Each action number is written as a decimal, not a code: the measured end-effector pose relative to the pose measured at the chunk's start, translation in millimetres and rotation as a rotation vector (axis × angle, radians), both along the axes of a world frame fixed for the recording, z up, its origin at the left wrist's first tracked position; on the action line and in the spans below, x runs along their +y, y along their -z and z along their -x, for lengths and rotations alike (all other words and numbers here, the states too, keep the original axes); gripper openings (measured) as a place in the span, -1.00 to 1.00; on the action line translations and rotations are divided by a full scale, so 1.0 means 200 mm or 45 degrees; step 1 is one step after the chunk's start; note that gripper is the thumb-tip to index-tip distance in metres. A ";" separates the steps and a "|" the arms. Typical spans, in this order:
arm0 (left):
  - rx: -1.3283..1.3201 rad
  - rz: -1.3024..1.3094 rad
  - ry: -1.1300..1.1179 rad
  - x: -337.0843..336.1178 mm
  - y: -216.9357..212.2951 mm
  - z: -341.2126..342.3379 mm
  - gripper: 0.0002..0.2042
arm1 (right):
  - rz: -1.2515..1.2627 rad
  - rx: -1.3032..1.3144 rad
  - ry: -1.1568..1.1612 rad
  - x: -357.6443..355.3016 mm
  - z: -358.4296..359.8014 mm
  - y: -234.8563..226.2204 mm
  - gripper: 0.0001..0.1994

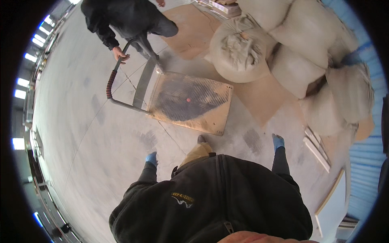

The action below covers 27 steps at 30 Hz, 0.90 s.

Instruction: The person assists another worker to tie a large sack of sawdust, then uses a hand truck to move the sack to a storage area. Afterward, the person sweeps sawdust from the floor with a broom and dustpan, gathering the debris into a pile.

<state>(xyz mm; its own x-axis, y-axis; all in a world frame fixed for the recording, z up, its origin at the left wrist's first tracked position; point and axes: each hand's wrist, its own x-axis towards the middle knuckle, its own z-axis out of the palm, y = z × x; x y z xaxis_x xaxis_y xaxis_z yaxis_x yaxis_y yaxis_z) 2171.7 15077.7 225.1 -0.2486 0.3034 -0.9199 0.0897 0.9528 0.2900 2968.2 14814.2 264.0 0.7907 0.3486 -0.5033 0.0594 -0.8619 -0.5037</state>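
Note:
My left hand (152,158), in a blue glove, hangs at my side over the bare floor; its fingers point down loosely and nothing shows in it. Out to my right, my right hand (278,141) wears a matching glove, with loose fingers and nothing seen in it. Neither hand touches anything. In front of me stands a flat platform cart (189,115) with a worn, dark-stained deck and a small red spot. Its grey push handle (127,106) has a wrapped grip. A person in dark clothes (117,16) holds that handle with one hand (118,53).
Large beige stuffed sacks (298,69) are piled at the far right, beside a blue corrugated wall (366,170). Brown cardboard sheets (190,34) lie on the concrete floor (81,133). Pale strips (316,150) and a white board (332,202) are at right.

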 end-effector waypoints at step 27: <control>-0.047 -0.855 2.071 -1.07 0.11 -0.26 -0.71 | 0.769 0.514 0.904 -3.96 3.74 0.06 -0.73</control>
<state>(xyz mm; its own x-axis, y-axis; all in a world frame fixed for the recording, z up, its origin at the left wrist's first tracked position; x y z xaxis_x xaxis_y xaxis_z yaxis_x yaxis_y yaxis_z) 2224.0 14864.6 203.7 0.6804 0.4948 -0.5406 0.7270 -0.3630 0.5829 2220.0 14022.5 251.1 0.4483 -0.5365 -0.7150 -0.6436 -0.7488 0.1583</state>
